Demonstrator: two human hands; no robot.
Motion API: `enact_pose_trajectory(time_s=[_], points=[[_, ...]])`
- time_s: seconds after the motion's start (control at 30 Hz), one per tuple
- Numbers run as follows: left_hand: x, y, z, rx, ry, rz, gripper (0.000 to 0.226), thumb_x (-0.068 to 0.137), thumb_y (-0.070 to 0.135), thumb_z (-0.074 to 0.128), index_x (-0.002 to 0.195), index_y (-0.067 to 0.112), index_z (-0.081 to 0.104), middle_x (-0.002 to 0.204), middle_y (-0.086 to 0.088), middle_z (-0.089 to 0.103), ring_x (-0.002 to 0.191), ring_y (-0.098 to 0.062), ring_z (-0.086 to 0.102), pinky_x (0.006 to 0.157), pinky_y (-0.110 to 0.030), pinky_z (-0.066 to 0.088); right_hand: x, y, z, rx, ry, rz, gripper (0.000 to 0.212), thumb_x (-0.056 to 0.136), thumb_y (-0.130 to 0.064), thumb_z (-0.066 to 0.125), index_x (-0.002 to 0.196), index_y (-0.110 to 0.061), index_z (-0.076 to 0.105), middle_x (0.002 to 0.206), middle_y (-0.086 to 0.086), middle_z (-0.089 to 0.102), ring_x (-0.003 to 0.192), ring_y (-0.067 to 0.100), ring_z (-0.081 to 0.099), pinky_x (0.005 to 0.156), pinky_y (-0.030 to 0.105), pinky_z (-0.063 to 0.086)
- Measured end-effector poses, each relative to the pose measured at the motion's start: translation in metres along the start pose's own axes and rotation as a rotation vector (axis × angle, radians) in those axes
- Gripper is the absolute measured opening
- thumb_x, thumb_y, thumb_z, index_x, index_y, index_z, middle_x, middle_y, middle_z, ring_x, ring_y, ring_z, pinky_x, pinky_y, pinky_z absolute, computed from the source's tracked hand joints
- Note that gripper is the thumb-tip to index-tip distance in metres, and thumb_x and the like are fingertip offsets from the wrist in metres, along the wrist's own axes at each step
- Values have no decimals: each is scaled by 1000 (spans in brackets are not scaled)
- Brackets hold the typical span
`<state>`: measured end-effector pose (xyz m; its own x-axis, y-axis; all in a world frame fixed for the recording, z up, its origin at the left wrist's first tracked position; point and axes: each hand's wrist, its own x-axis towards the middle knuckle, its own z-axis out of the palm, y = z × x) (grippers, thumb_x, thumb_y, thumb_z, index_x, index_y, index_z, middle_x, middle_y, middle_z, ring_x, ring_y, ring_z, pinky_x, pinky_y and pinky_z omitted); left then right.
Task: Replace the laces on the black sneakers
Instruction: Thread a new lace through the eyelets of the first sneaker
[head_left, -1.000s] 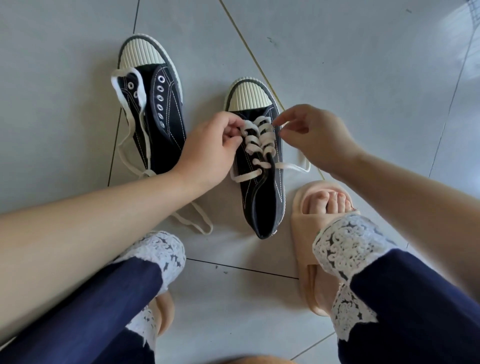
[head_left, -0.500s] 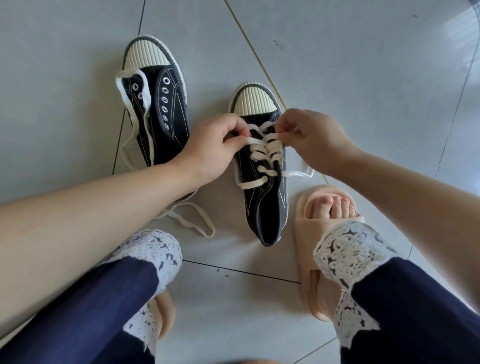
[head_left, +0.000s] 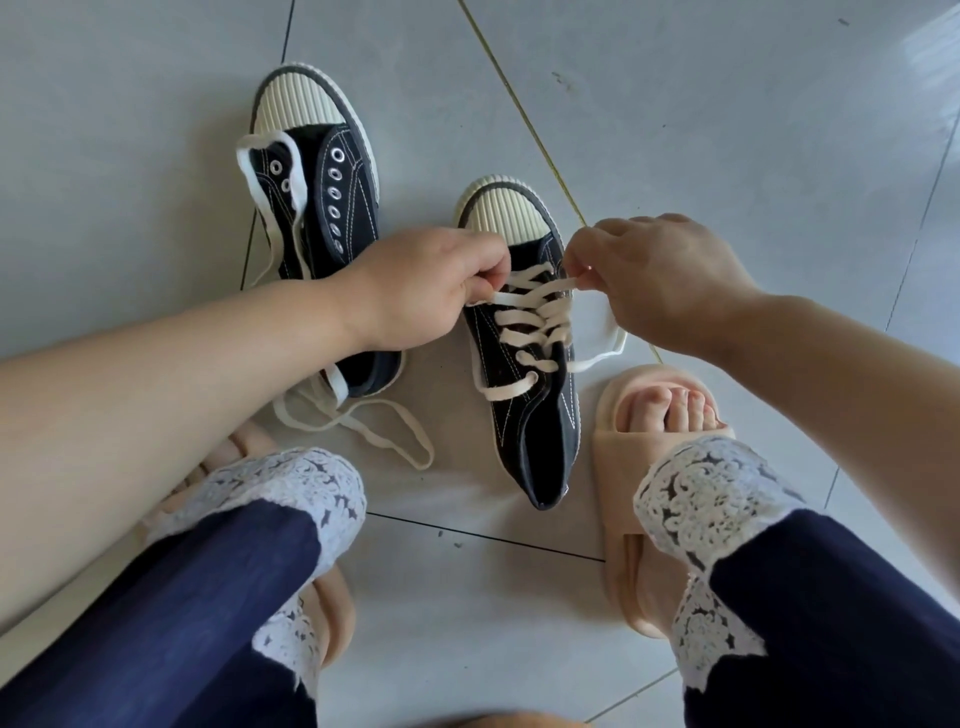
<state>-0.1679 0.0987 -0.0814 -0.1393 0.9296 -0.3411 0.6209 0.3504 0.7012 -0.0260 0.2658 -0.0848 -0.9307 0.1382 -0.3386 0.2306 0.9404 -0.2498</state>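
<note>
Pinching lace (head_left: 530, 299), hands (head_left: 426, 291) (head_left: 670, 280) amid open floor (head_left: 727, 130).

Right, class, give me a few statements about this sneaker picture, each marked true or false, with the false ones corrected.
1. The left hand and the right hand both pinch the lace on the laced sneaker. True.
2. The other sneaker is fully laced. False: its visible eyelets are empty, and a loose lace is draped over it.
3. The person wears beige slippers. True.
4. The sneakers stand on carpet. False: they stand on a tiled floor.
</note>
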Motion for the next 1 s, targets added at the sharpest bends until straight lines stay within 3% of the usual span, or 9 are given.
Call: enact_pose_trajectory(time_s=[0.2, 0.37, 0.5, 0.6, 0.7, 0.8, 0.87, 0.93, 1.0], points=[[-4, 1, 0, 98, 11, -13, 10, 90, 15, 44, 82, 20, 43, 69, 9, 47, 68, -18, 45, 60, -28, 31, 0, -1, -5, -8, -11, 21, 11, 94, -16, 47, 100, -21, 55, 93, -3, 60, 88, 24, 53, 68, 27, 29], [-2, 3, 14, -270, 228, -241, 4, 88, 10, 56, 84, 12, 57, 67, 16, 48, 60, 14, 45, 59, -3, 32, 5, -12, -1, 454, -83, 194, 8, 91, -15, 52, 93, -13, 59, 78, -5, 51, 78, 16, 47, 66, 26, 33], [-7, 4, 21, -350, 409, -339, 9, 84, 14, 64, 82, 16, 54, 72, 15, 51, 61, 7, 46, 63, -5, 36, 4, -17, -1, 762, -23, 331, 12, 84, -8, 58, 86, -18, 52, 79, 0, 68, 82, 17, 64, 80, 28, 46], [-20, 5, 25, -343, 484, -343, 9, 81, 14, 66, 79, 16, 57, 70, 15, 52, 61, 8, 47, 62, -5, 36, -5, -18, 4, 819, -36, 352, 23, 80, -5, 63, 76, -25, 53, 81, 0, 70, 84, 16, 66, 85, 31, 50], [-25, 10, 33, -312, 444, -302, 4, 80, 14, 68, 84, 15, 70, 70, 21, 55, 60, 12, 49, 62, -2, 36, -13, -20, 10, 949, -42, 371, 31, 79, 1, 65, 76, -30, 60, 78, -15, 66, 75, -1, 63, 81, 17, 49], [-20, 13, 37, -269, 412, -283, 19, 81, 13, 67, 100, 12, 71, 73, 18, 53, 62, 14, 50, 67, 0, 36, -13, -23, 10, 943, -11, 375, 31, 80, -3, 65, 82, -33, 61, 81, -16, 65, 75, 2, 62, 76, 16, 48], [-15, 14, 38, -264, 402, -278, 23, 82, 14, 66, 104, 13, 69, 76, 11, 56, 64, 7, 51, 72, -10, 42, -10, -26, 8, 856, 10, 353, 29, 80, -7, 65, 85, -35, 61, 83, -14, 64, 75, 8, 63, 72, 19, 47], [-10, 14, 38, -257, 380, -278, 20, 82, 17, 67, 102, 15, 69, 77, 7, 57, 65, 1, 48, 72, -16, 43, -7, -28, 6, 776, 6, 324, 21, 79, -10, 66, 81, -30, 62, 82, -12, 63, 79, 14, 63, 78, 25, 48], [-6, 13, 37, -233, 338, -261, 10, 80, 19, 68, 89, 14, 69, 73, 11, 52, 62, 2, 44, 63, -7, 37, -5, -28, 6, 711, -19, 306, 13, 80, -12, 67, 82, -24, 62, 81, -9, 62, 83, 17, 63, 82, 28, 47]])
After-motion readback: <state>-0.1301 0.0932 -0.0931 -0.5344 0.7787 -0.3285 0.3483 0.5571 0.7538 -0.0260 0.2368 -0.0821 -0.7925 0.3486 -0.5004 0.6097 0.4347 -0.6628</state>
